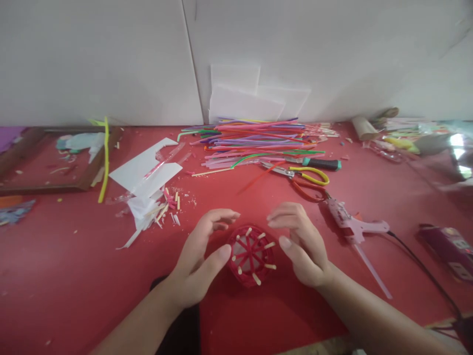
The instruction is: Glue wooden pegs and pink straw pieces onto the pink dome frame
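Note:
A small round red woven basket (251, 256) sits on the red table, with several pale wooden sticks standing up around its rim and red strands crossing at its middle. My left hand (203, 256) curves beside its left side, fingers apart; the thumb tip is at the rim, though I cannot tell whether it touches. On the other side my right hand (301, 244) is cupped with its fingers spread and a gap between it and the basket. Neither hand grips anything.
Colourful pipe cleaners (258, 143) lie at the back against the wall. Yellow-and-orange-handled scissors (303, 177), a cutter knife (321, 163) and a pink glue gun (347, 222) with its cord are to the right. Paper scraps (148, 172) and a brown frame (44, 190) are left.

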{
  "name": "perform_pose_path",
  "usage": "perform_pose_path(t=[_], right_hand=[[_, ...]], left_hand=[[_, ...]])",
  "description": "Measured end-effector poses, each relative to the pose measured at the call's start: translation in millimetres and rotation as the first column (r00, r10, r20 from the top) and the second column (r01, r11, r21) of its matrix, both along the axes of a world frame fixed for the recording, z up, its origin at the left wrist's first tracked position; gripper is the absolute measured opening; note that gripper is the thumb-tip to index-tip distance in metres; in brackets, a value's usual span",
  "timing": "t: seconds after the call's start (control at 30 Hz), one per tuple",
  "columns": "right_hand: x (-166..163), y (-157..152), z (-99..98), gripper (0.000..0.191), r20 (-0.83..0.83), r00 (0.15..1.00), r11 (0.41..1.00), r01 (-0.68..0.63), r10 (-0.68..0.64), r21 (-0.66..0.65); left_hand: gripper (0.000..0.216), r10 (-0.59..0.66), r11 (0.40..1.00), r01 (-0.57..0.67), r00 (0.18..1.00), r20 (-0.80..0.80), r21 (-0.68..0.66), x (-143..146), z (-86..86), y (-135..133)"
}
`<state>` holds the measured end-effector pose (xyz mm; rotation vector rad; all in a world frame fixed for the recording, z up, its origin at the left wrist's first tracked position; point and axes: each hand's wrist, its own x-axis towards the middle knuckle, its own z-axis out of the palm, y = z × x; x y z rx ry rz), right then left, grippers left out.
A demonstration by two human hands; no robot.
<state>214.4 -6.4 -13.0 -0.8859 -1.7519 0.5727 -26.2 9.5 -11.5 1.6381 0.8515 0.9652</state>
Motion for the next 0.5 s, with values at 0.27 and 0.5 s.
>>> perform_pose_path(t=[0.27,0.5], right_hand=[[1.1,3.3,10.7,0.024,0.004,0.997,0.997,-0.078,0.078,0.026],[-0.1,3.9,13.2,0.027,0.052,0.996,0.996,-0.073,0.071,0.047]], left_hand=[[0.045,-0.182,0.973,0.184,0.983,0.023,-0.143,2.2,6.1,4.8],[0.05,-0.157,0.976,0.154,0.988,-0.006,-0.151,0.9,2.4,1.5]])
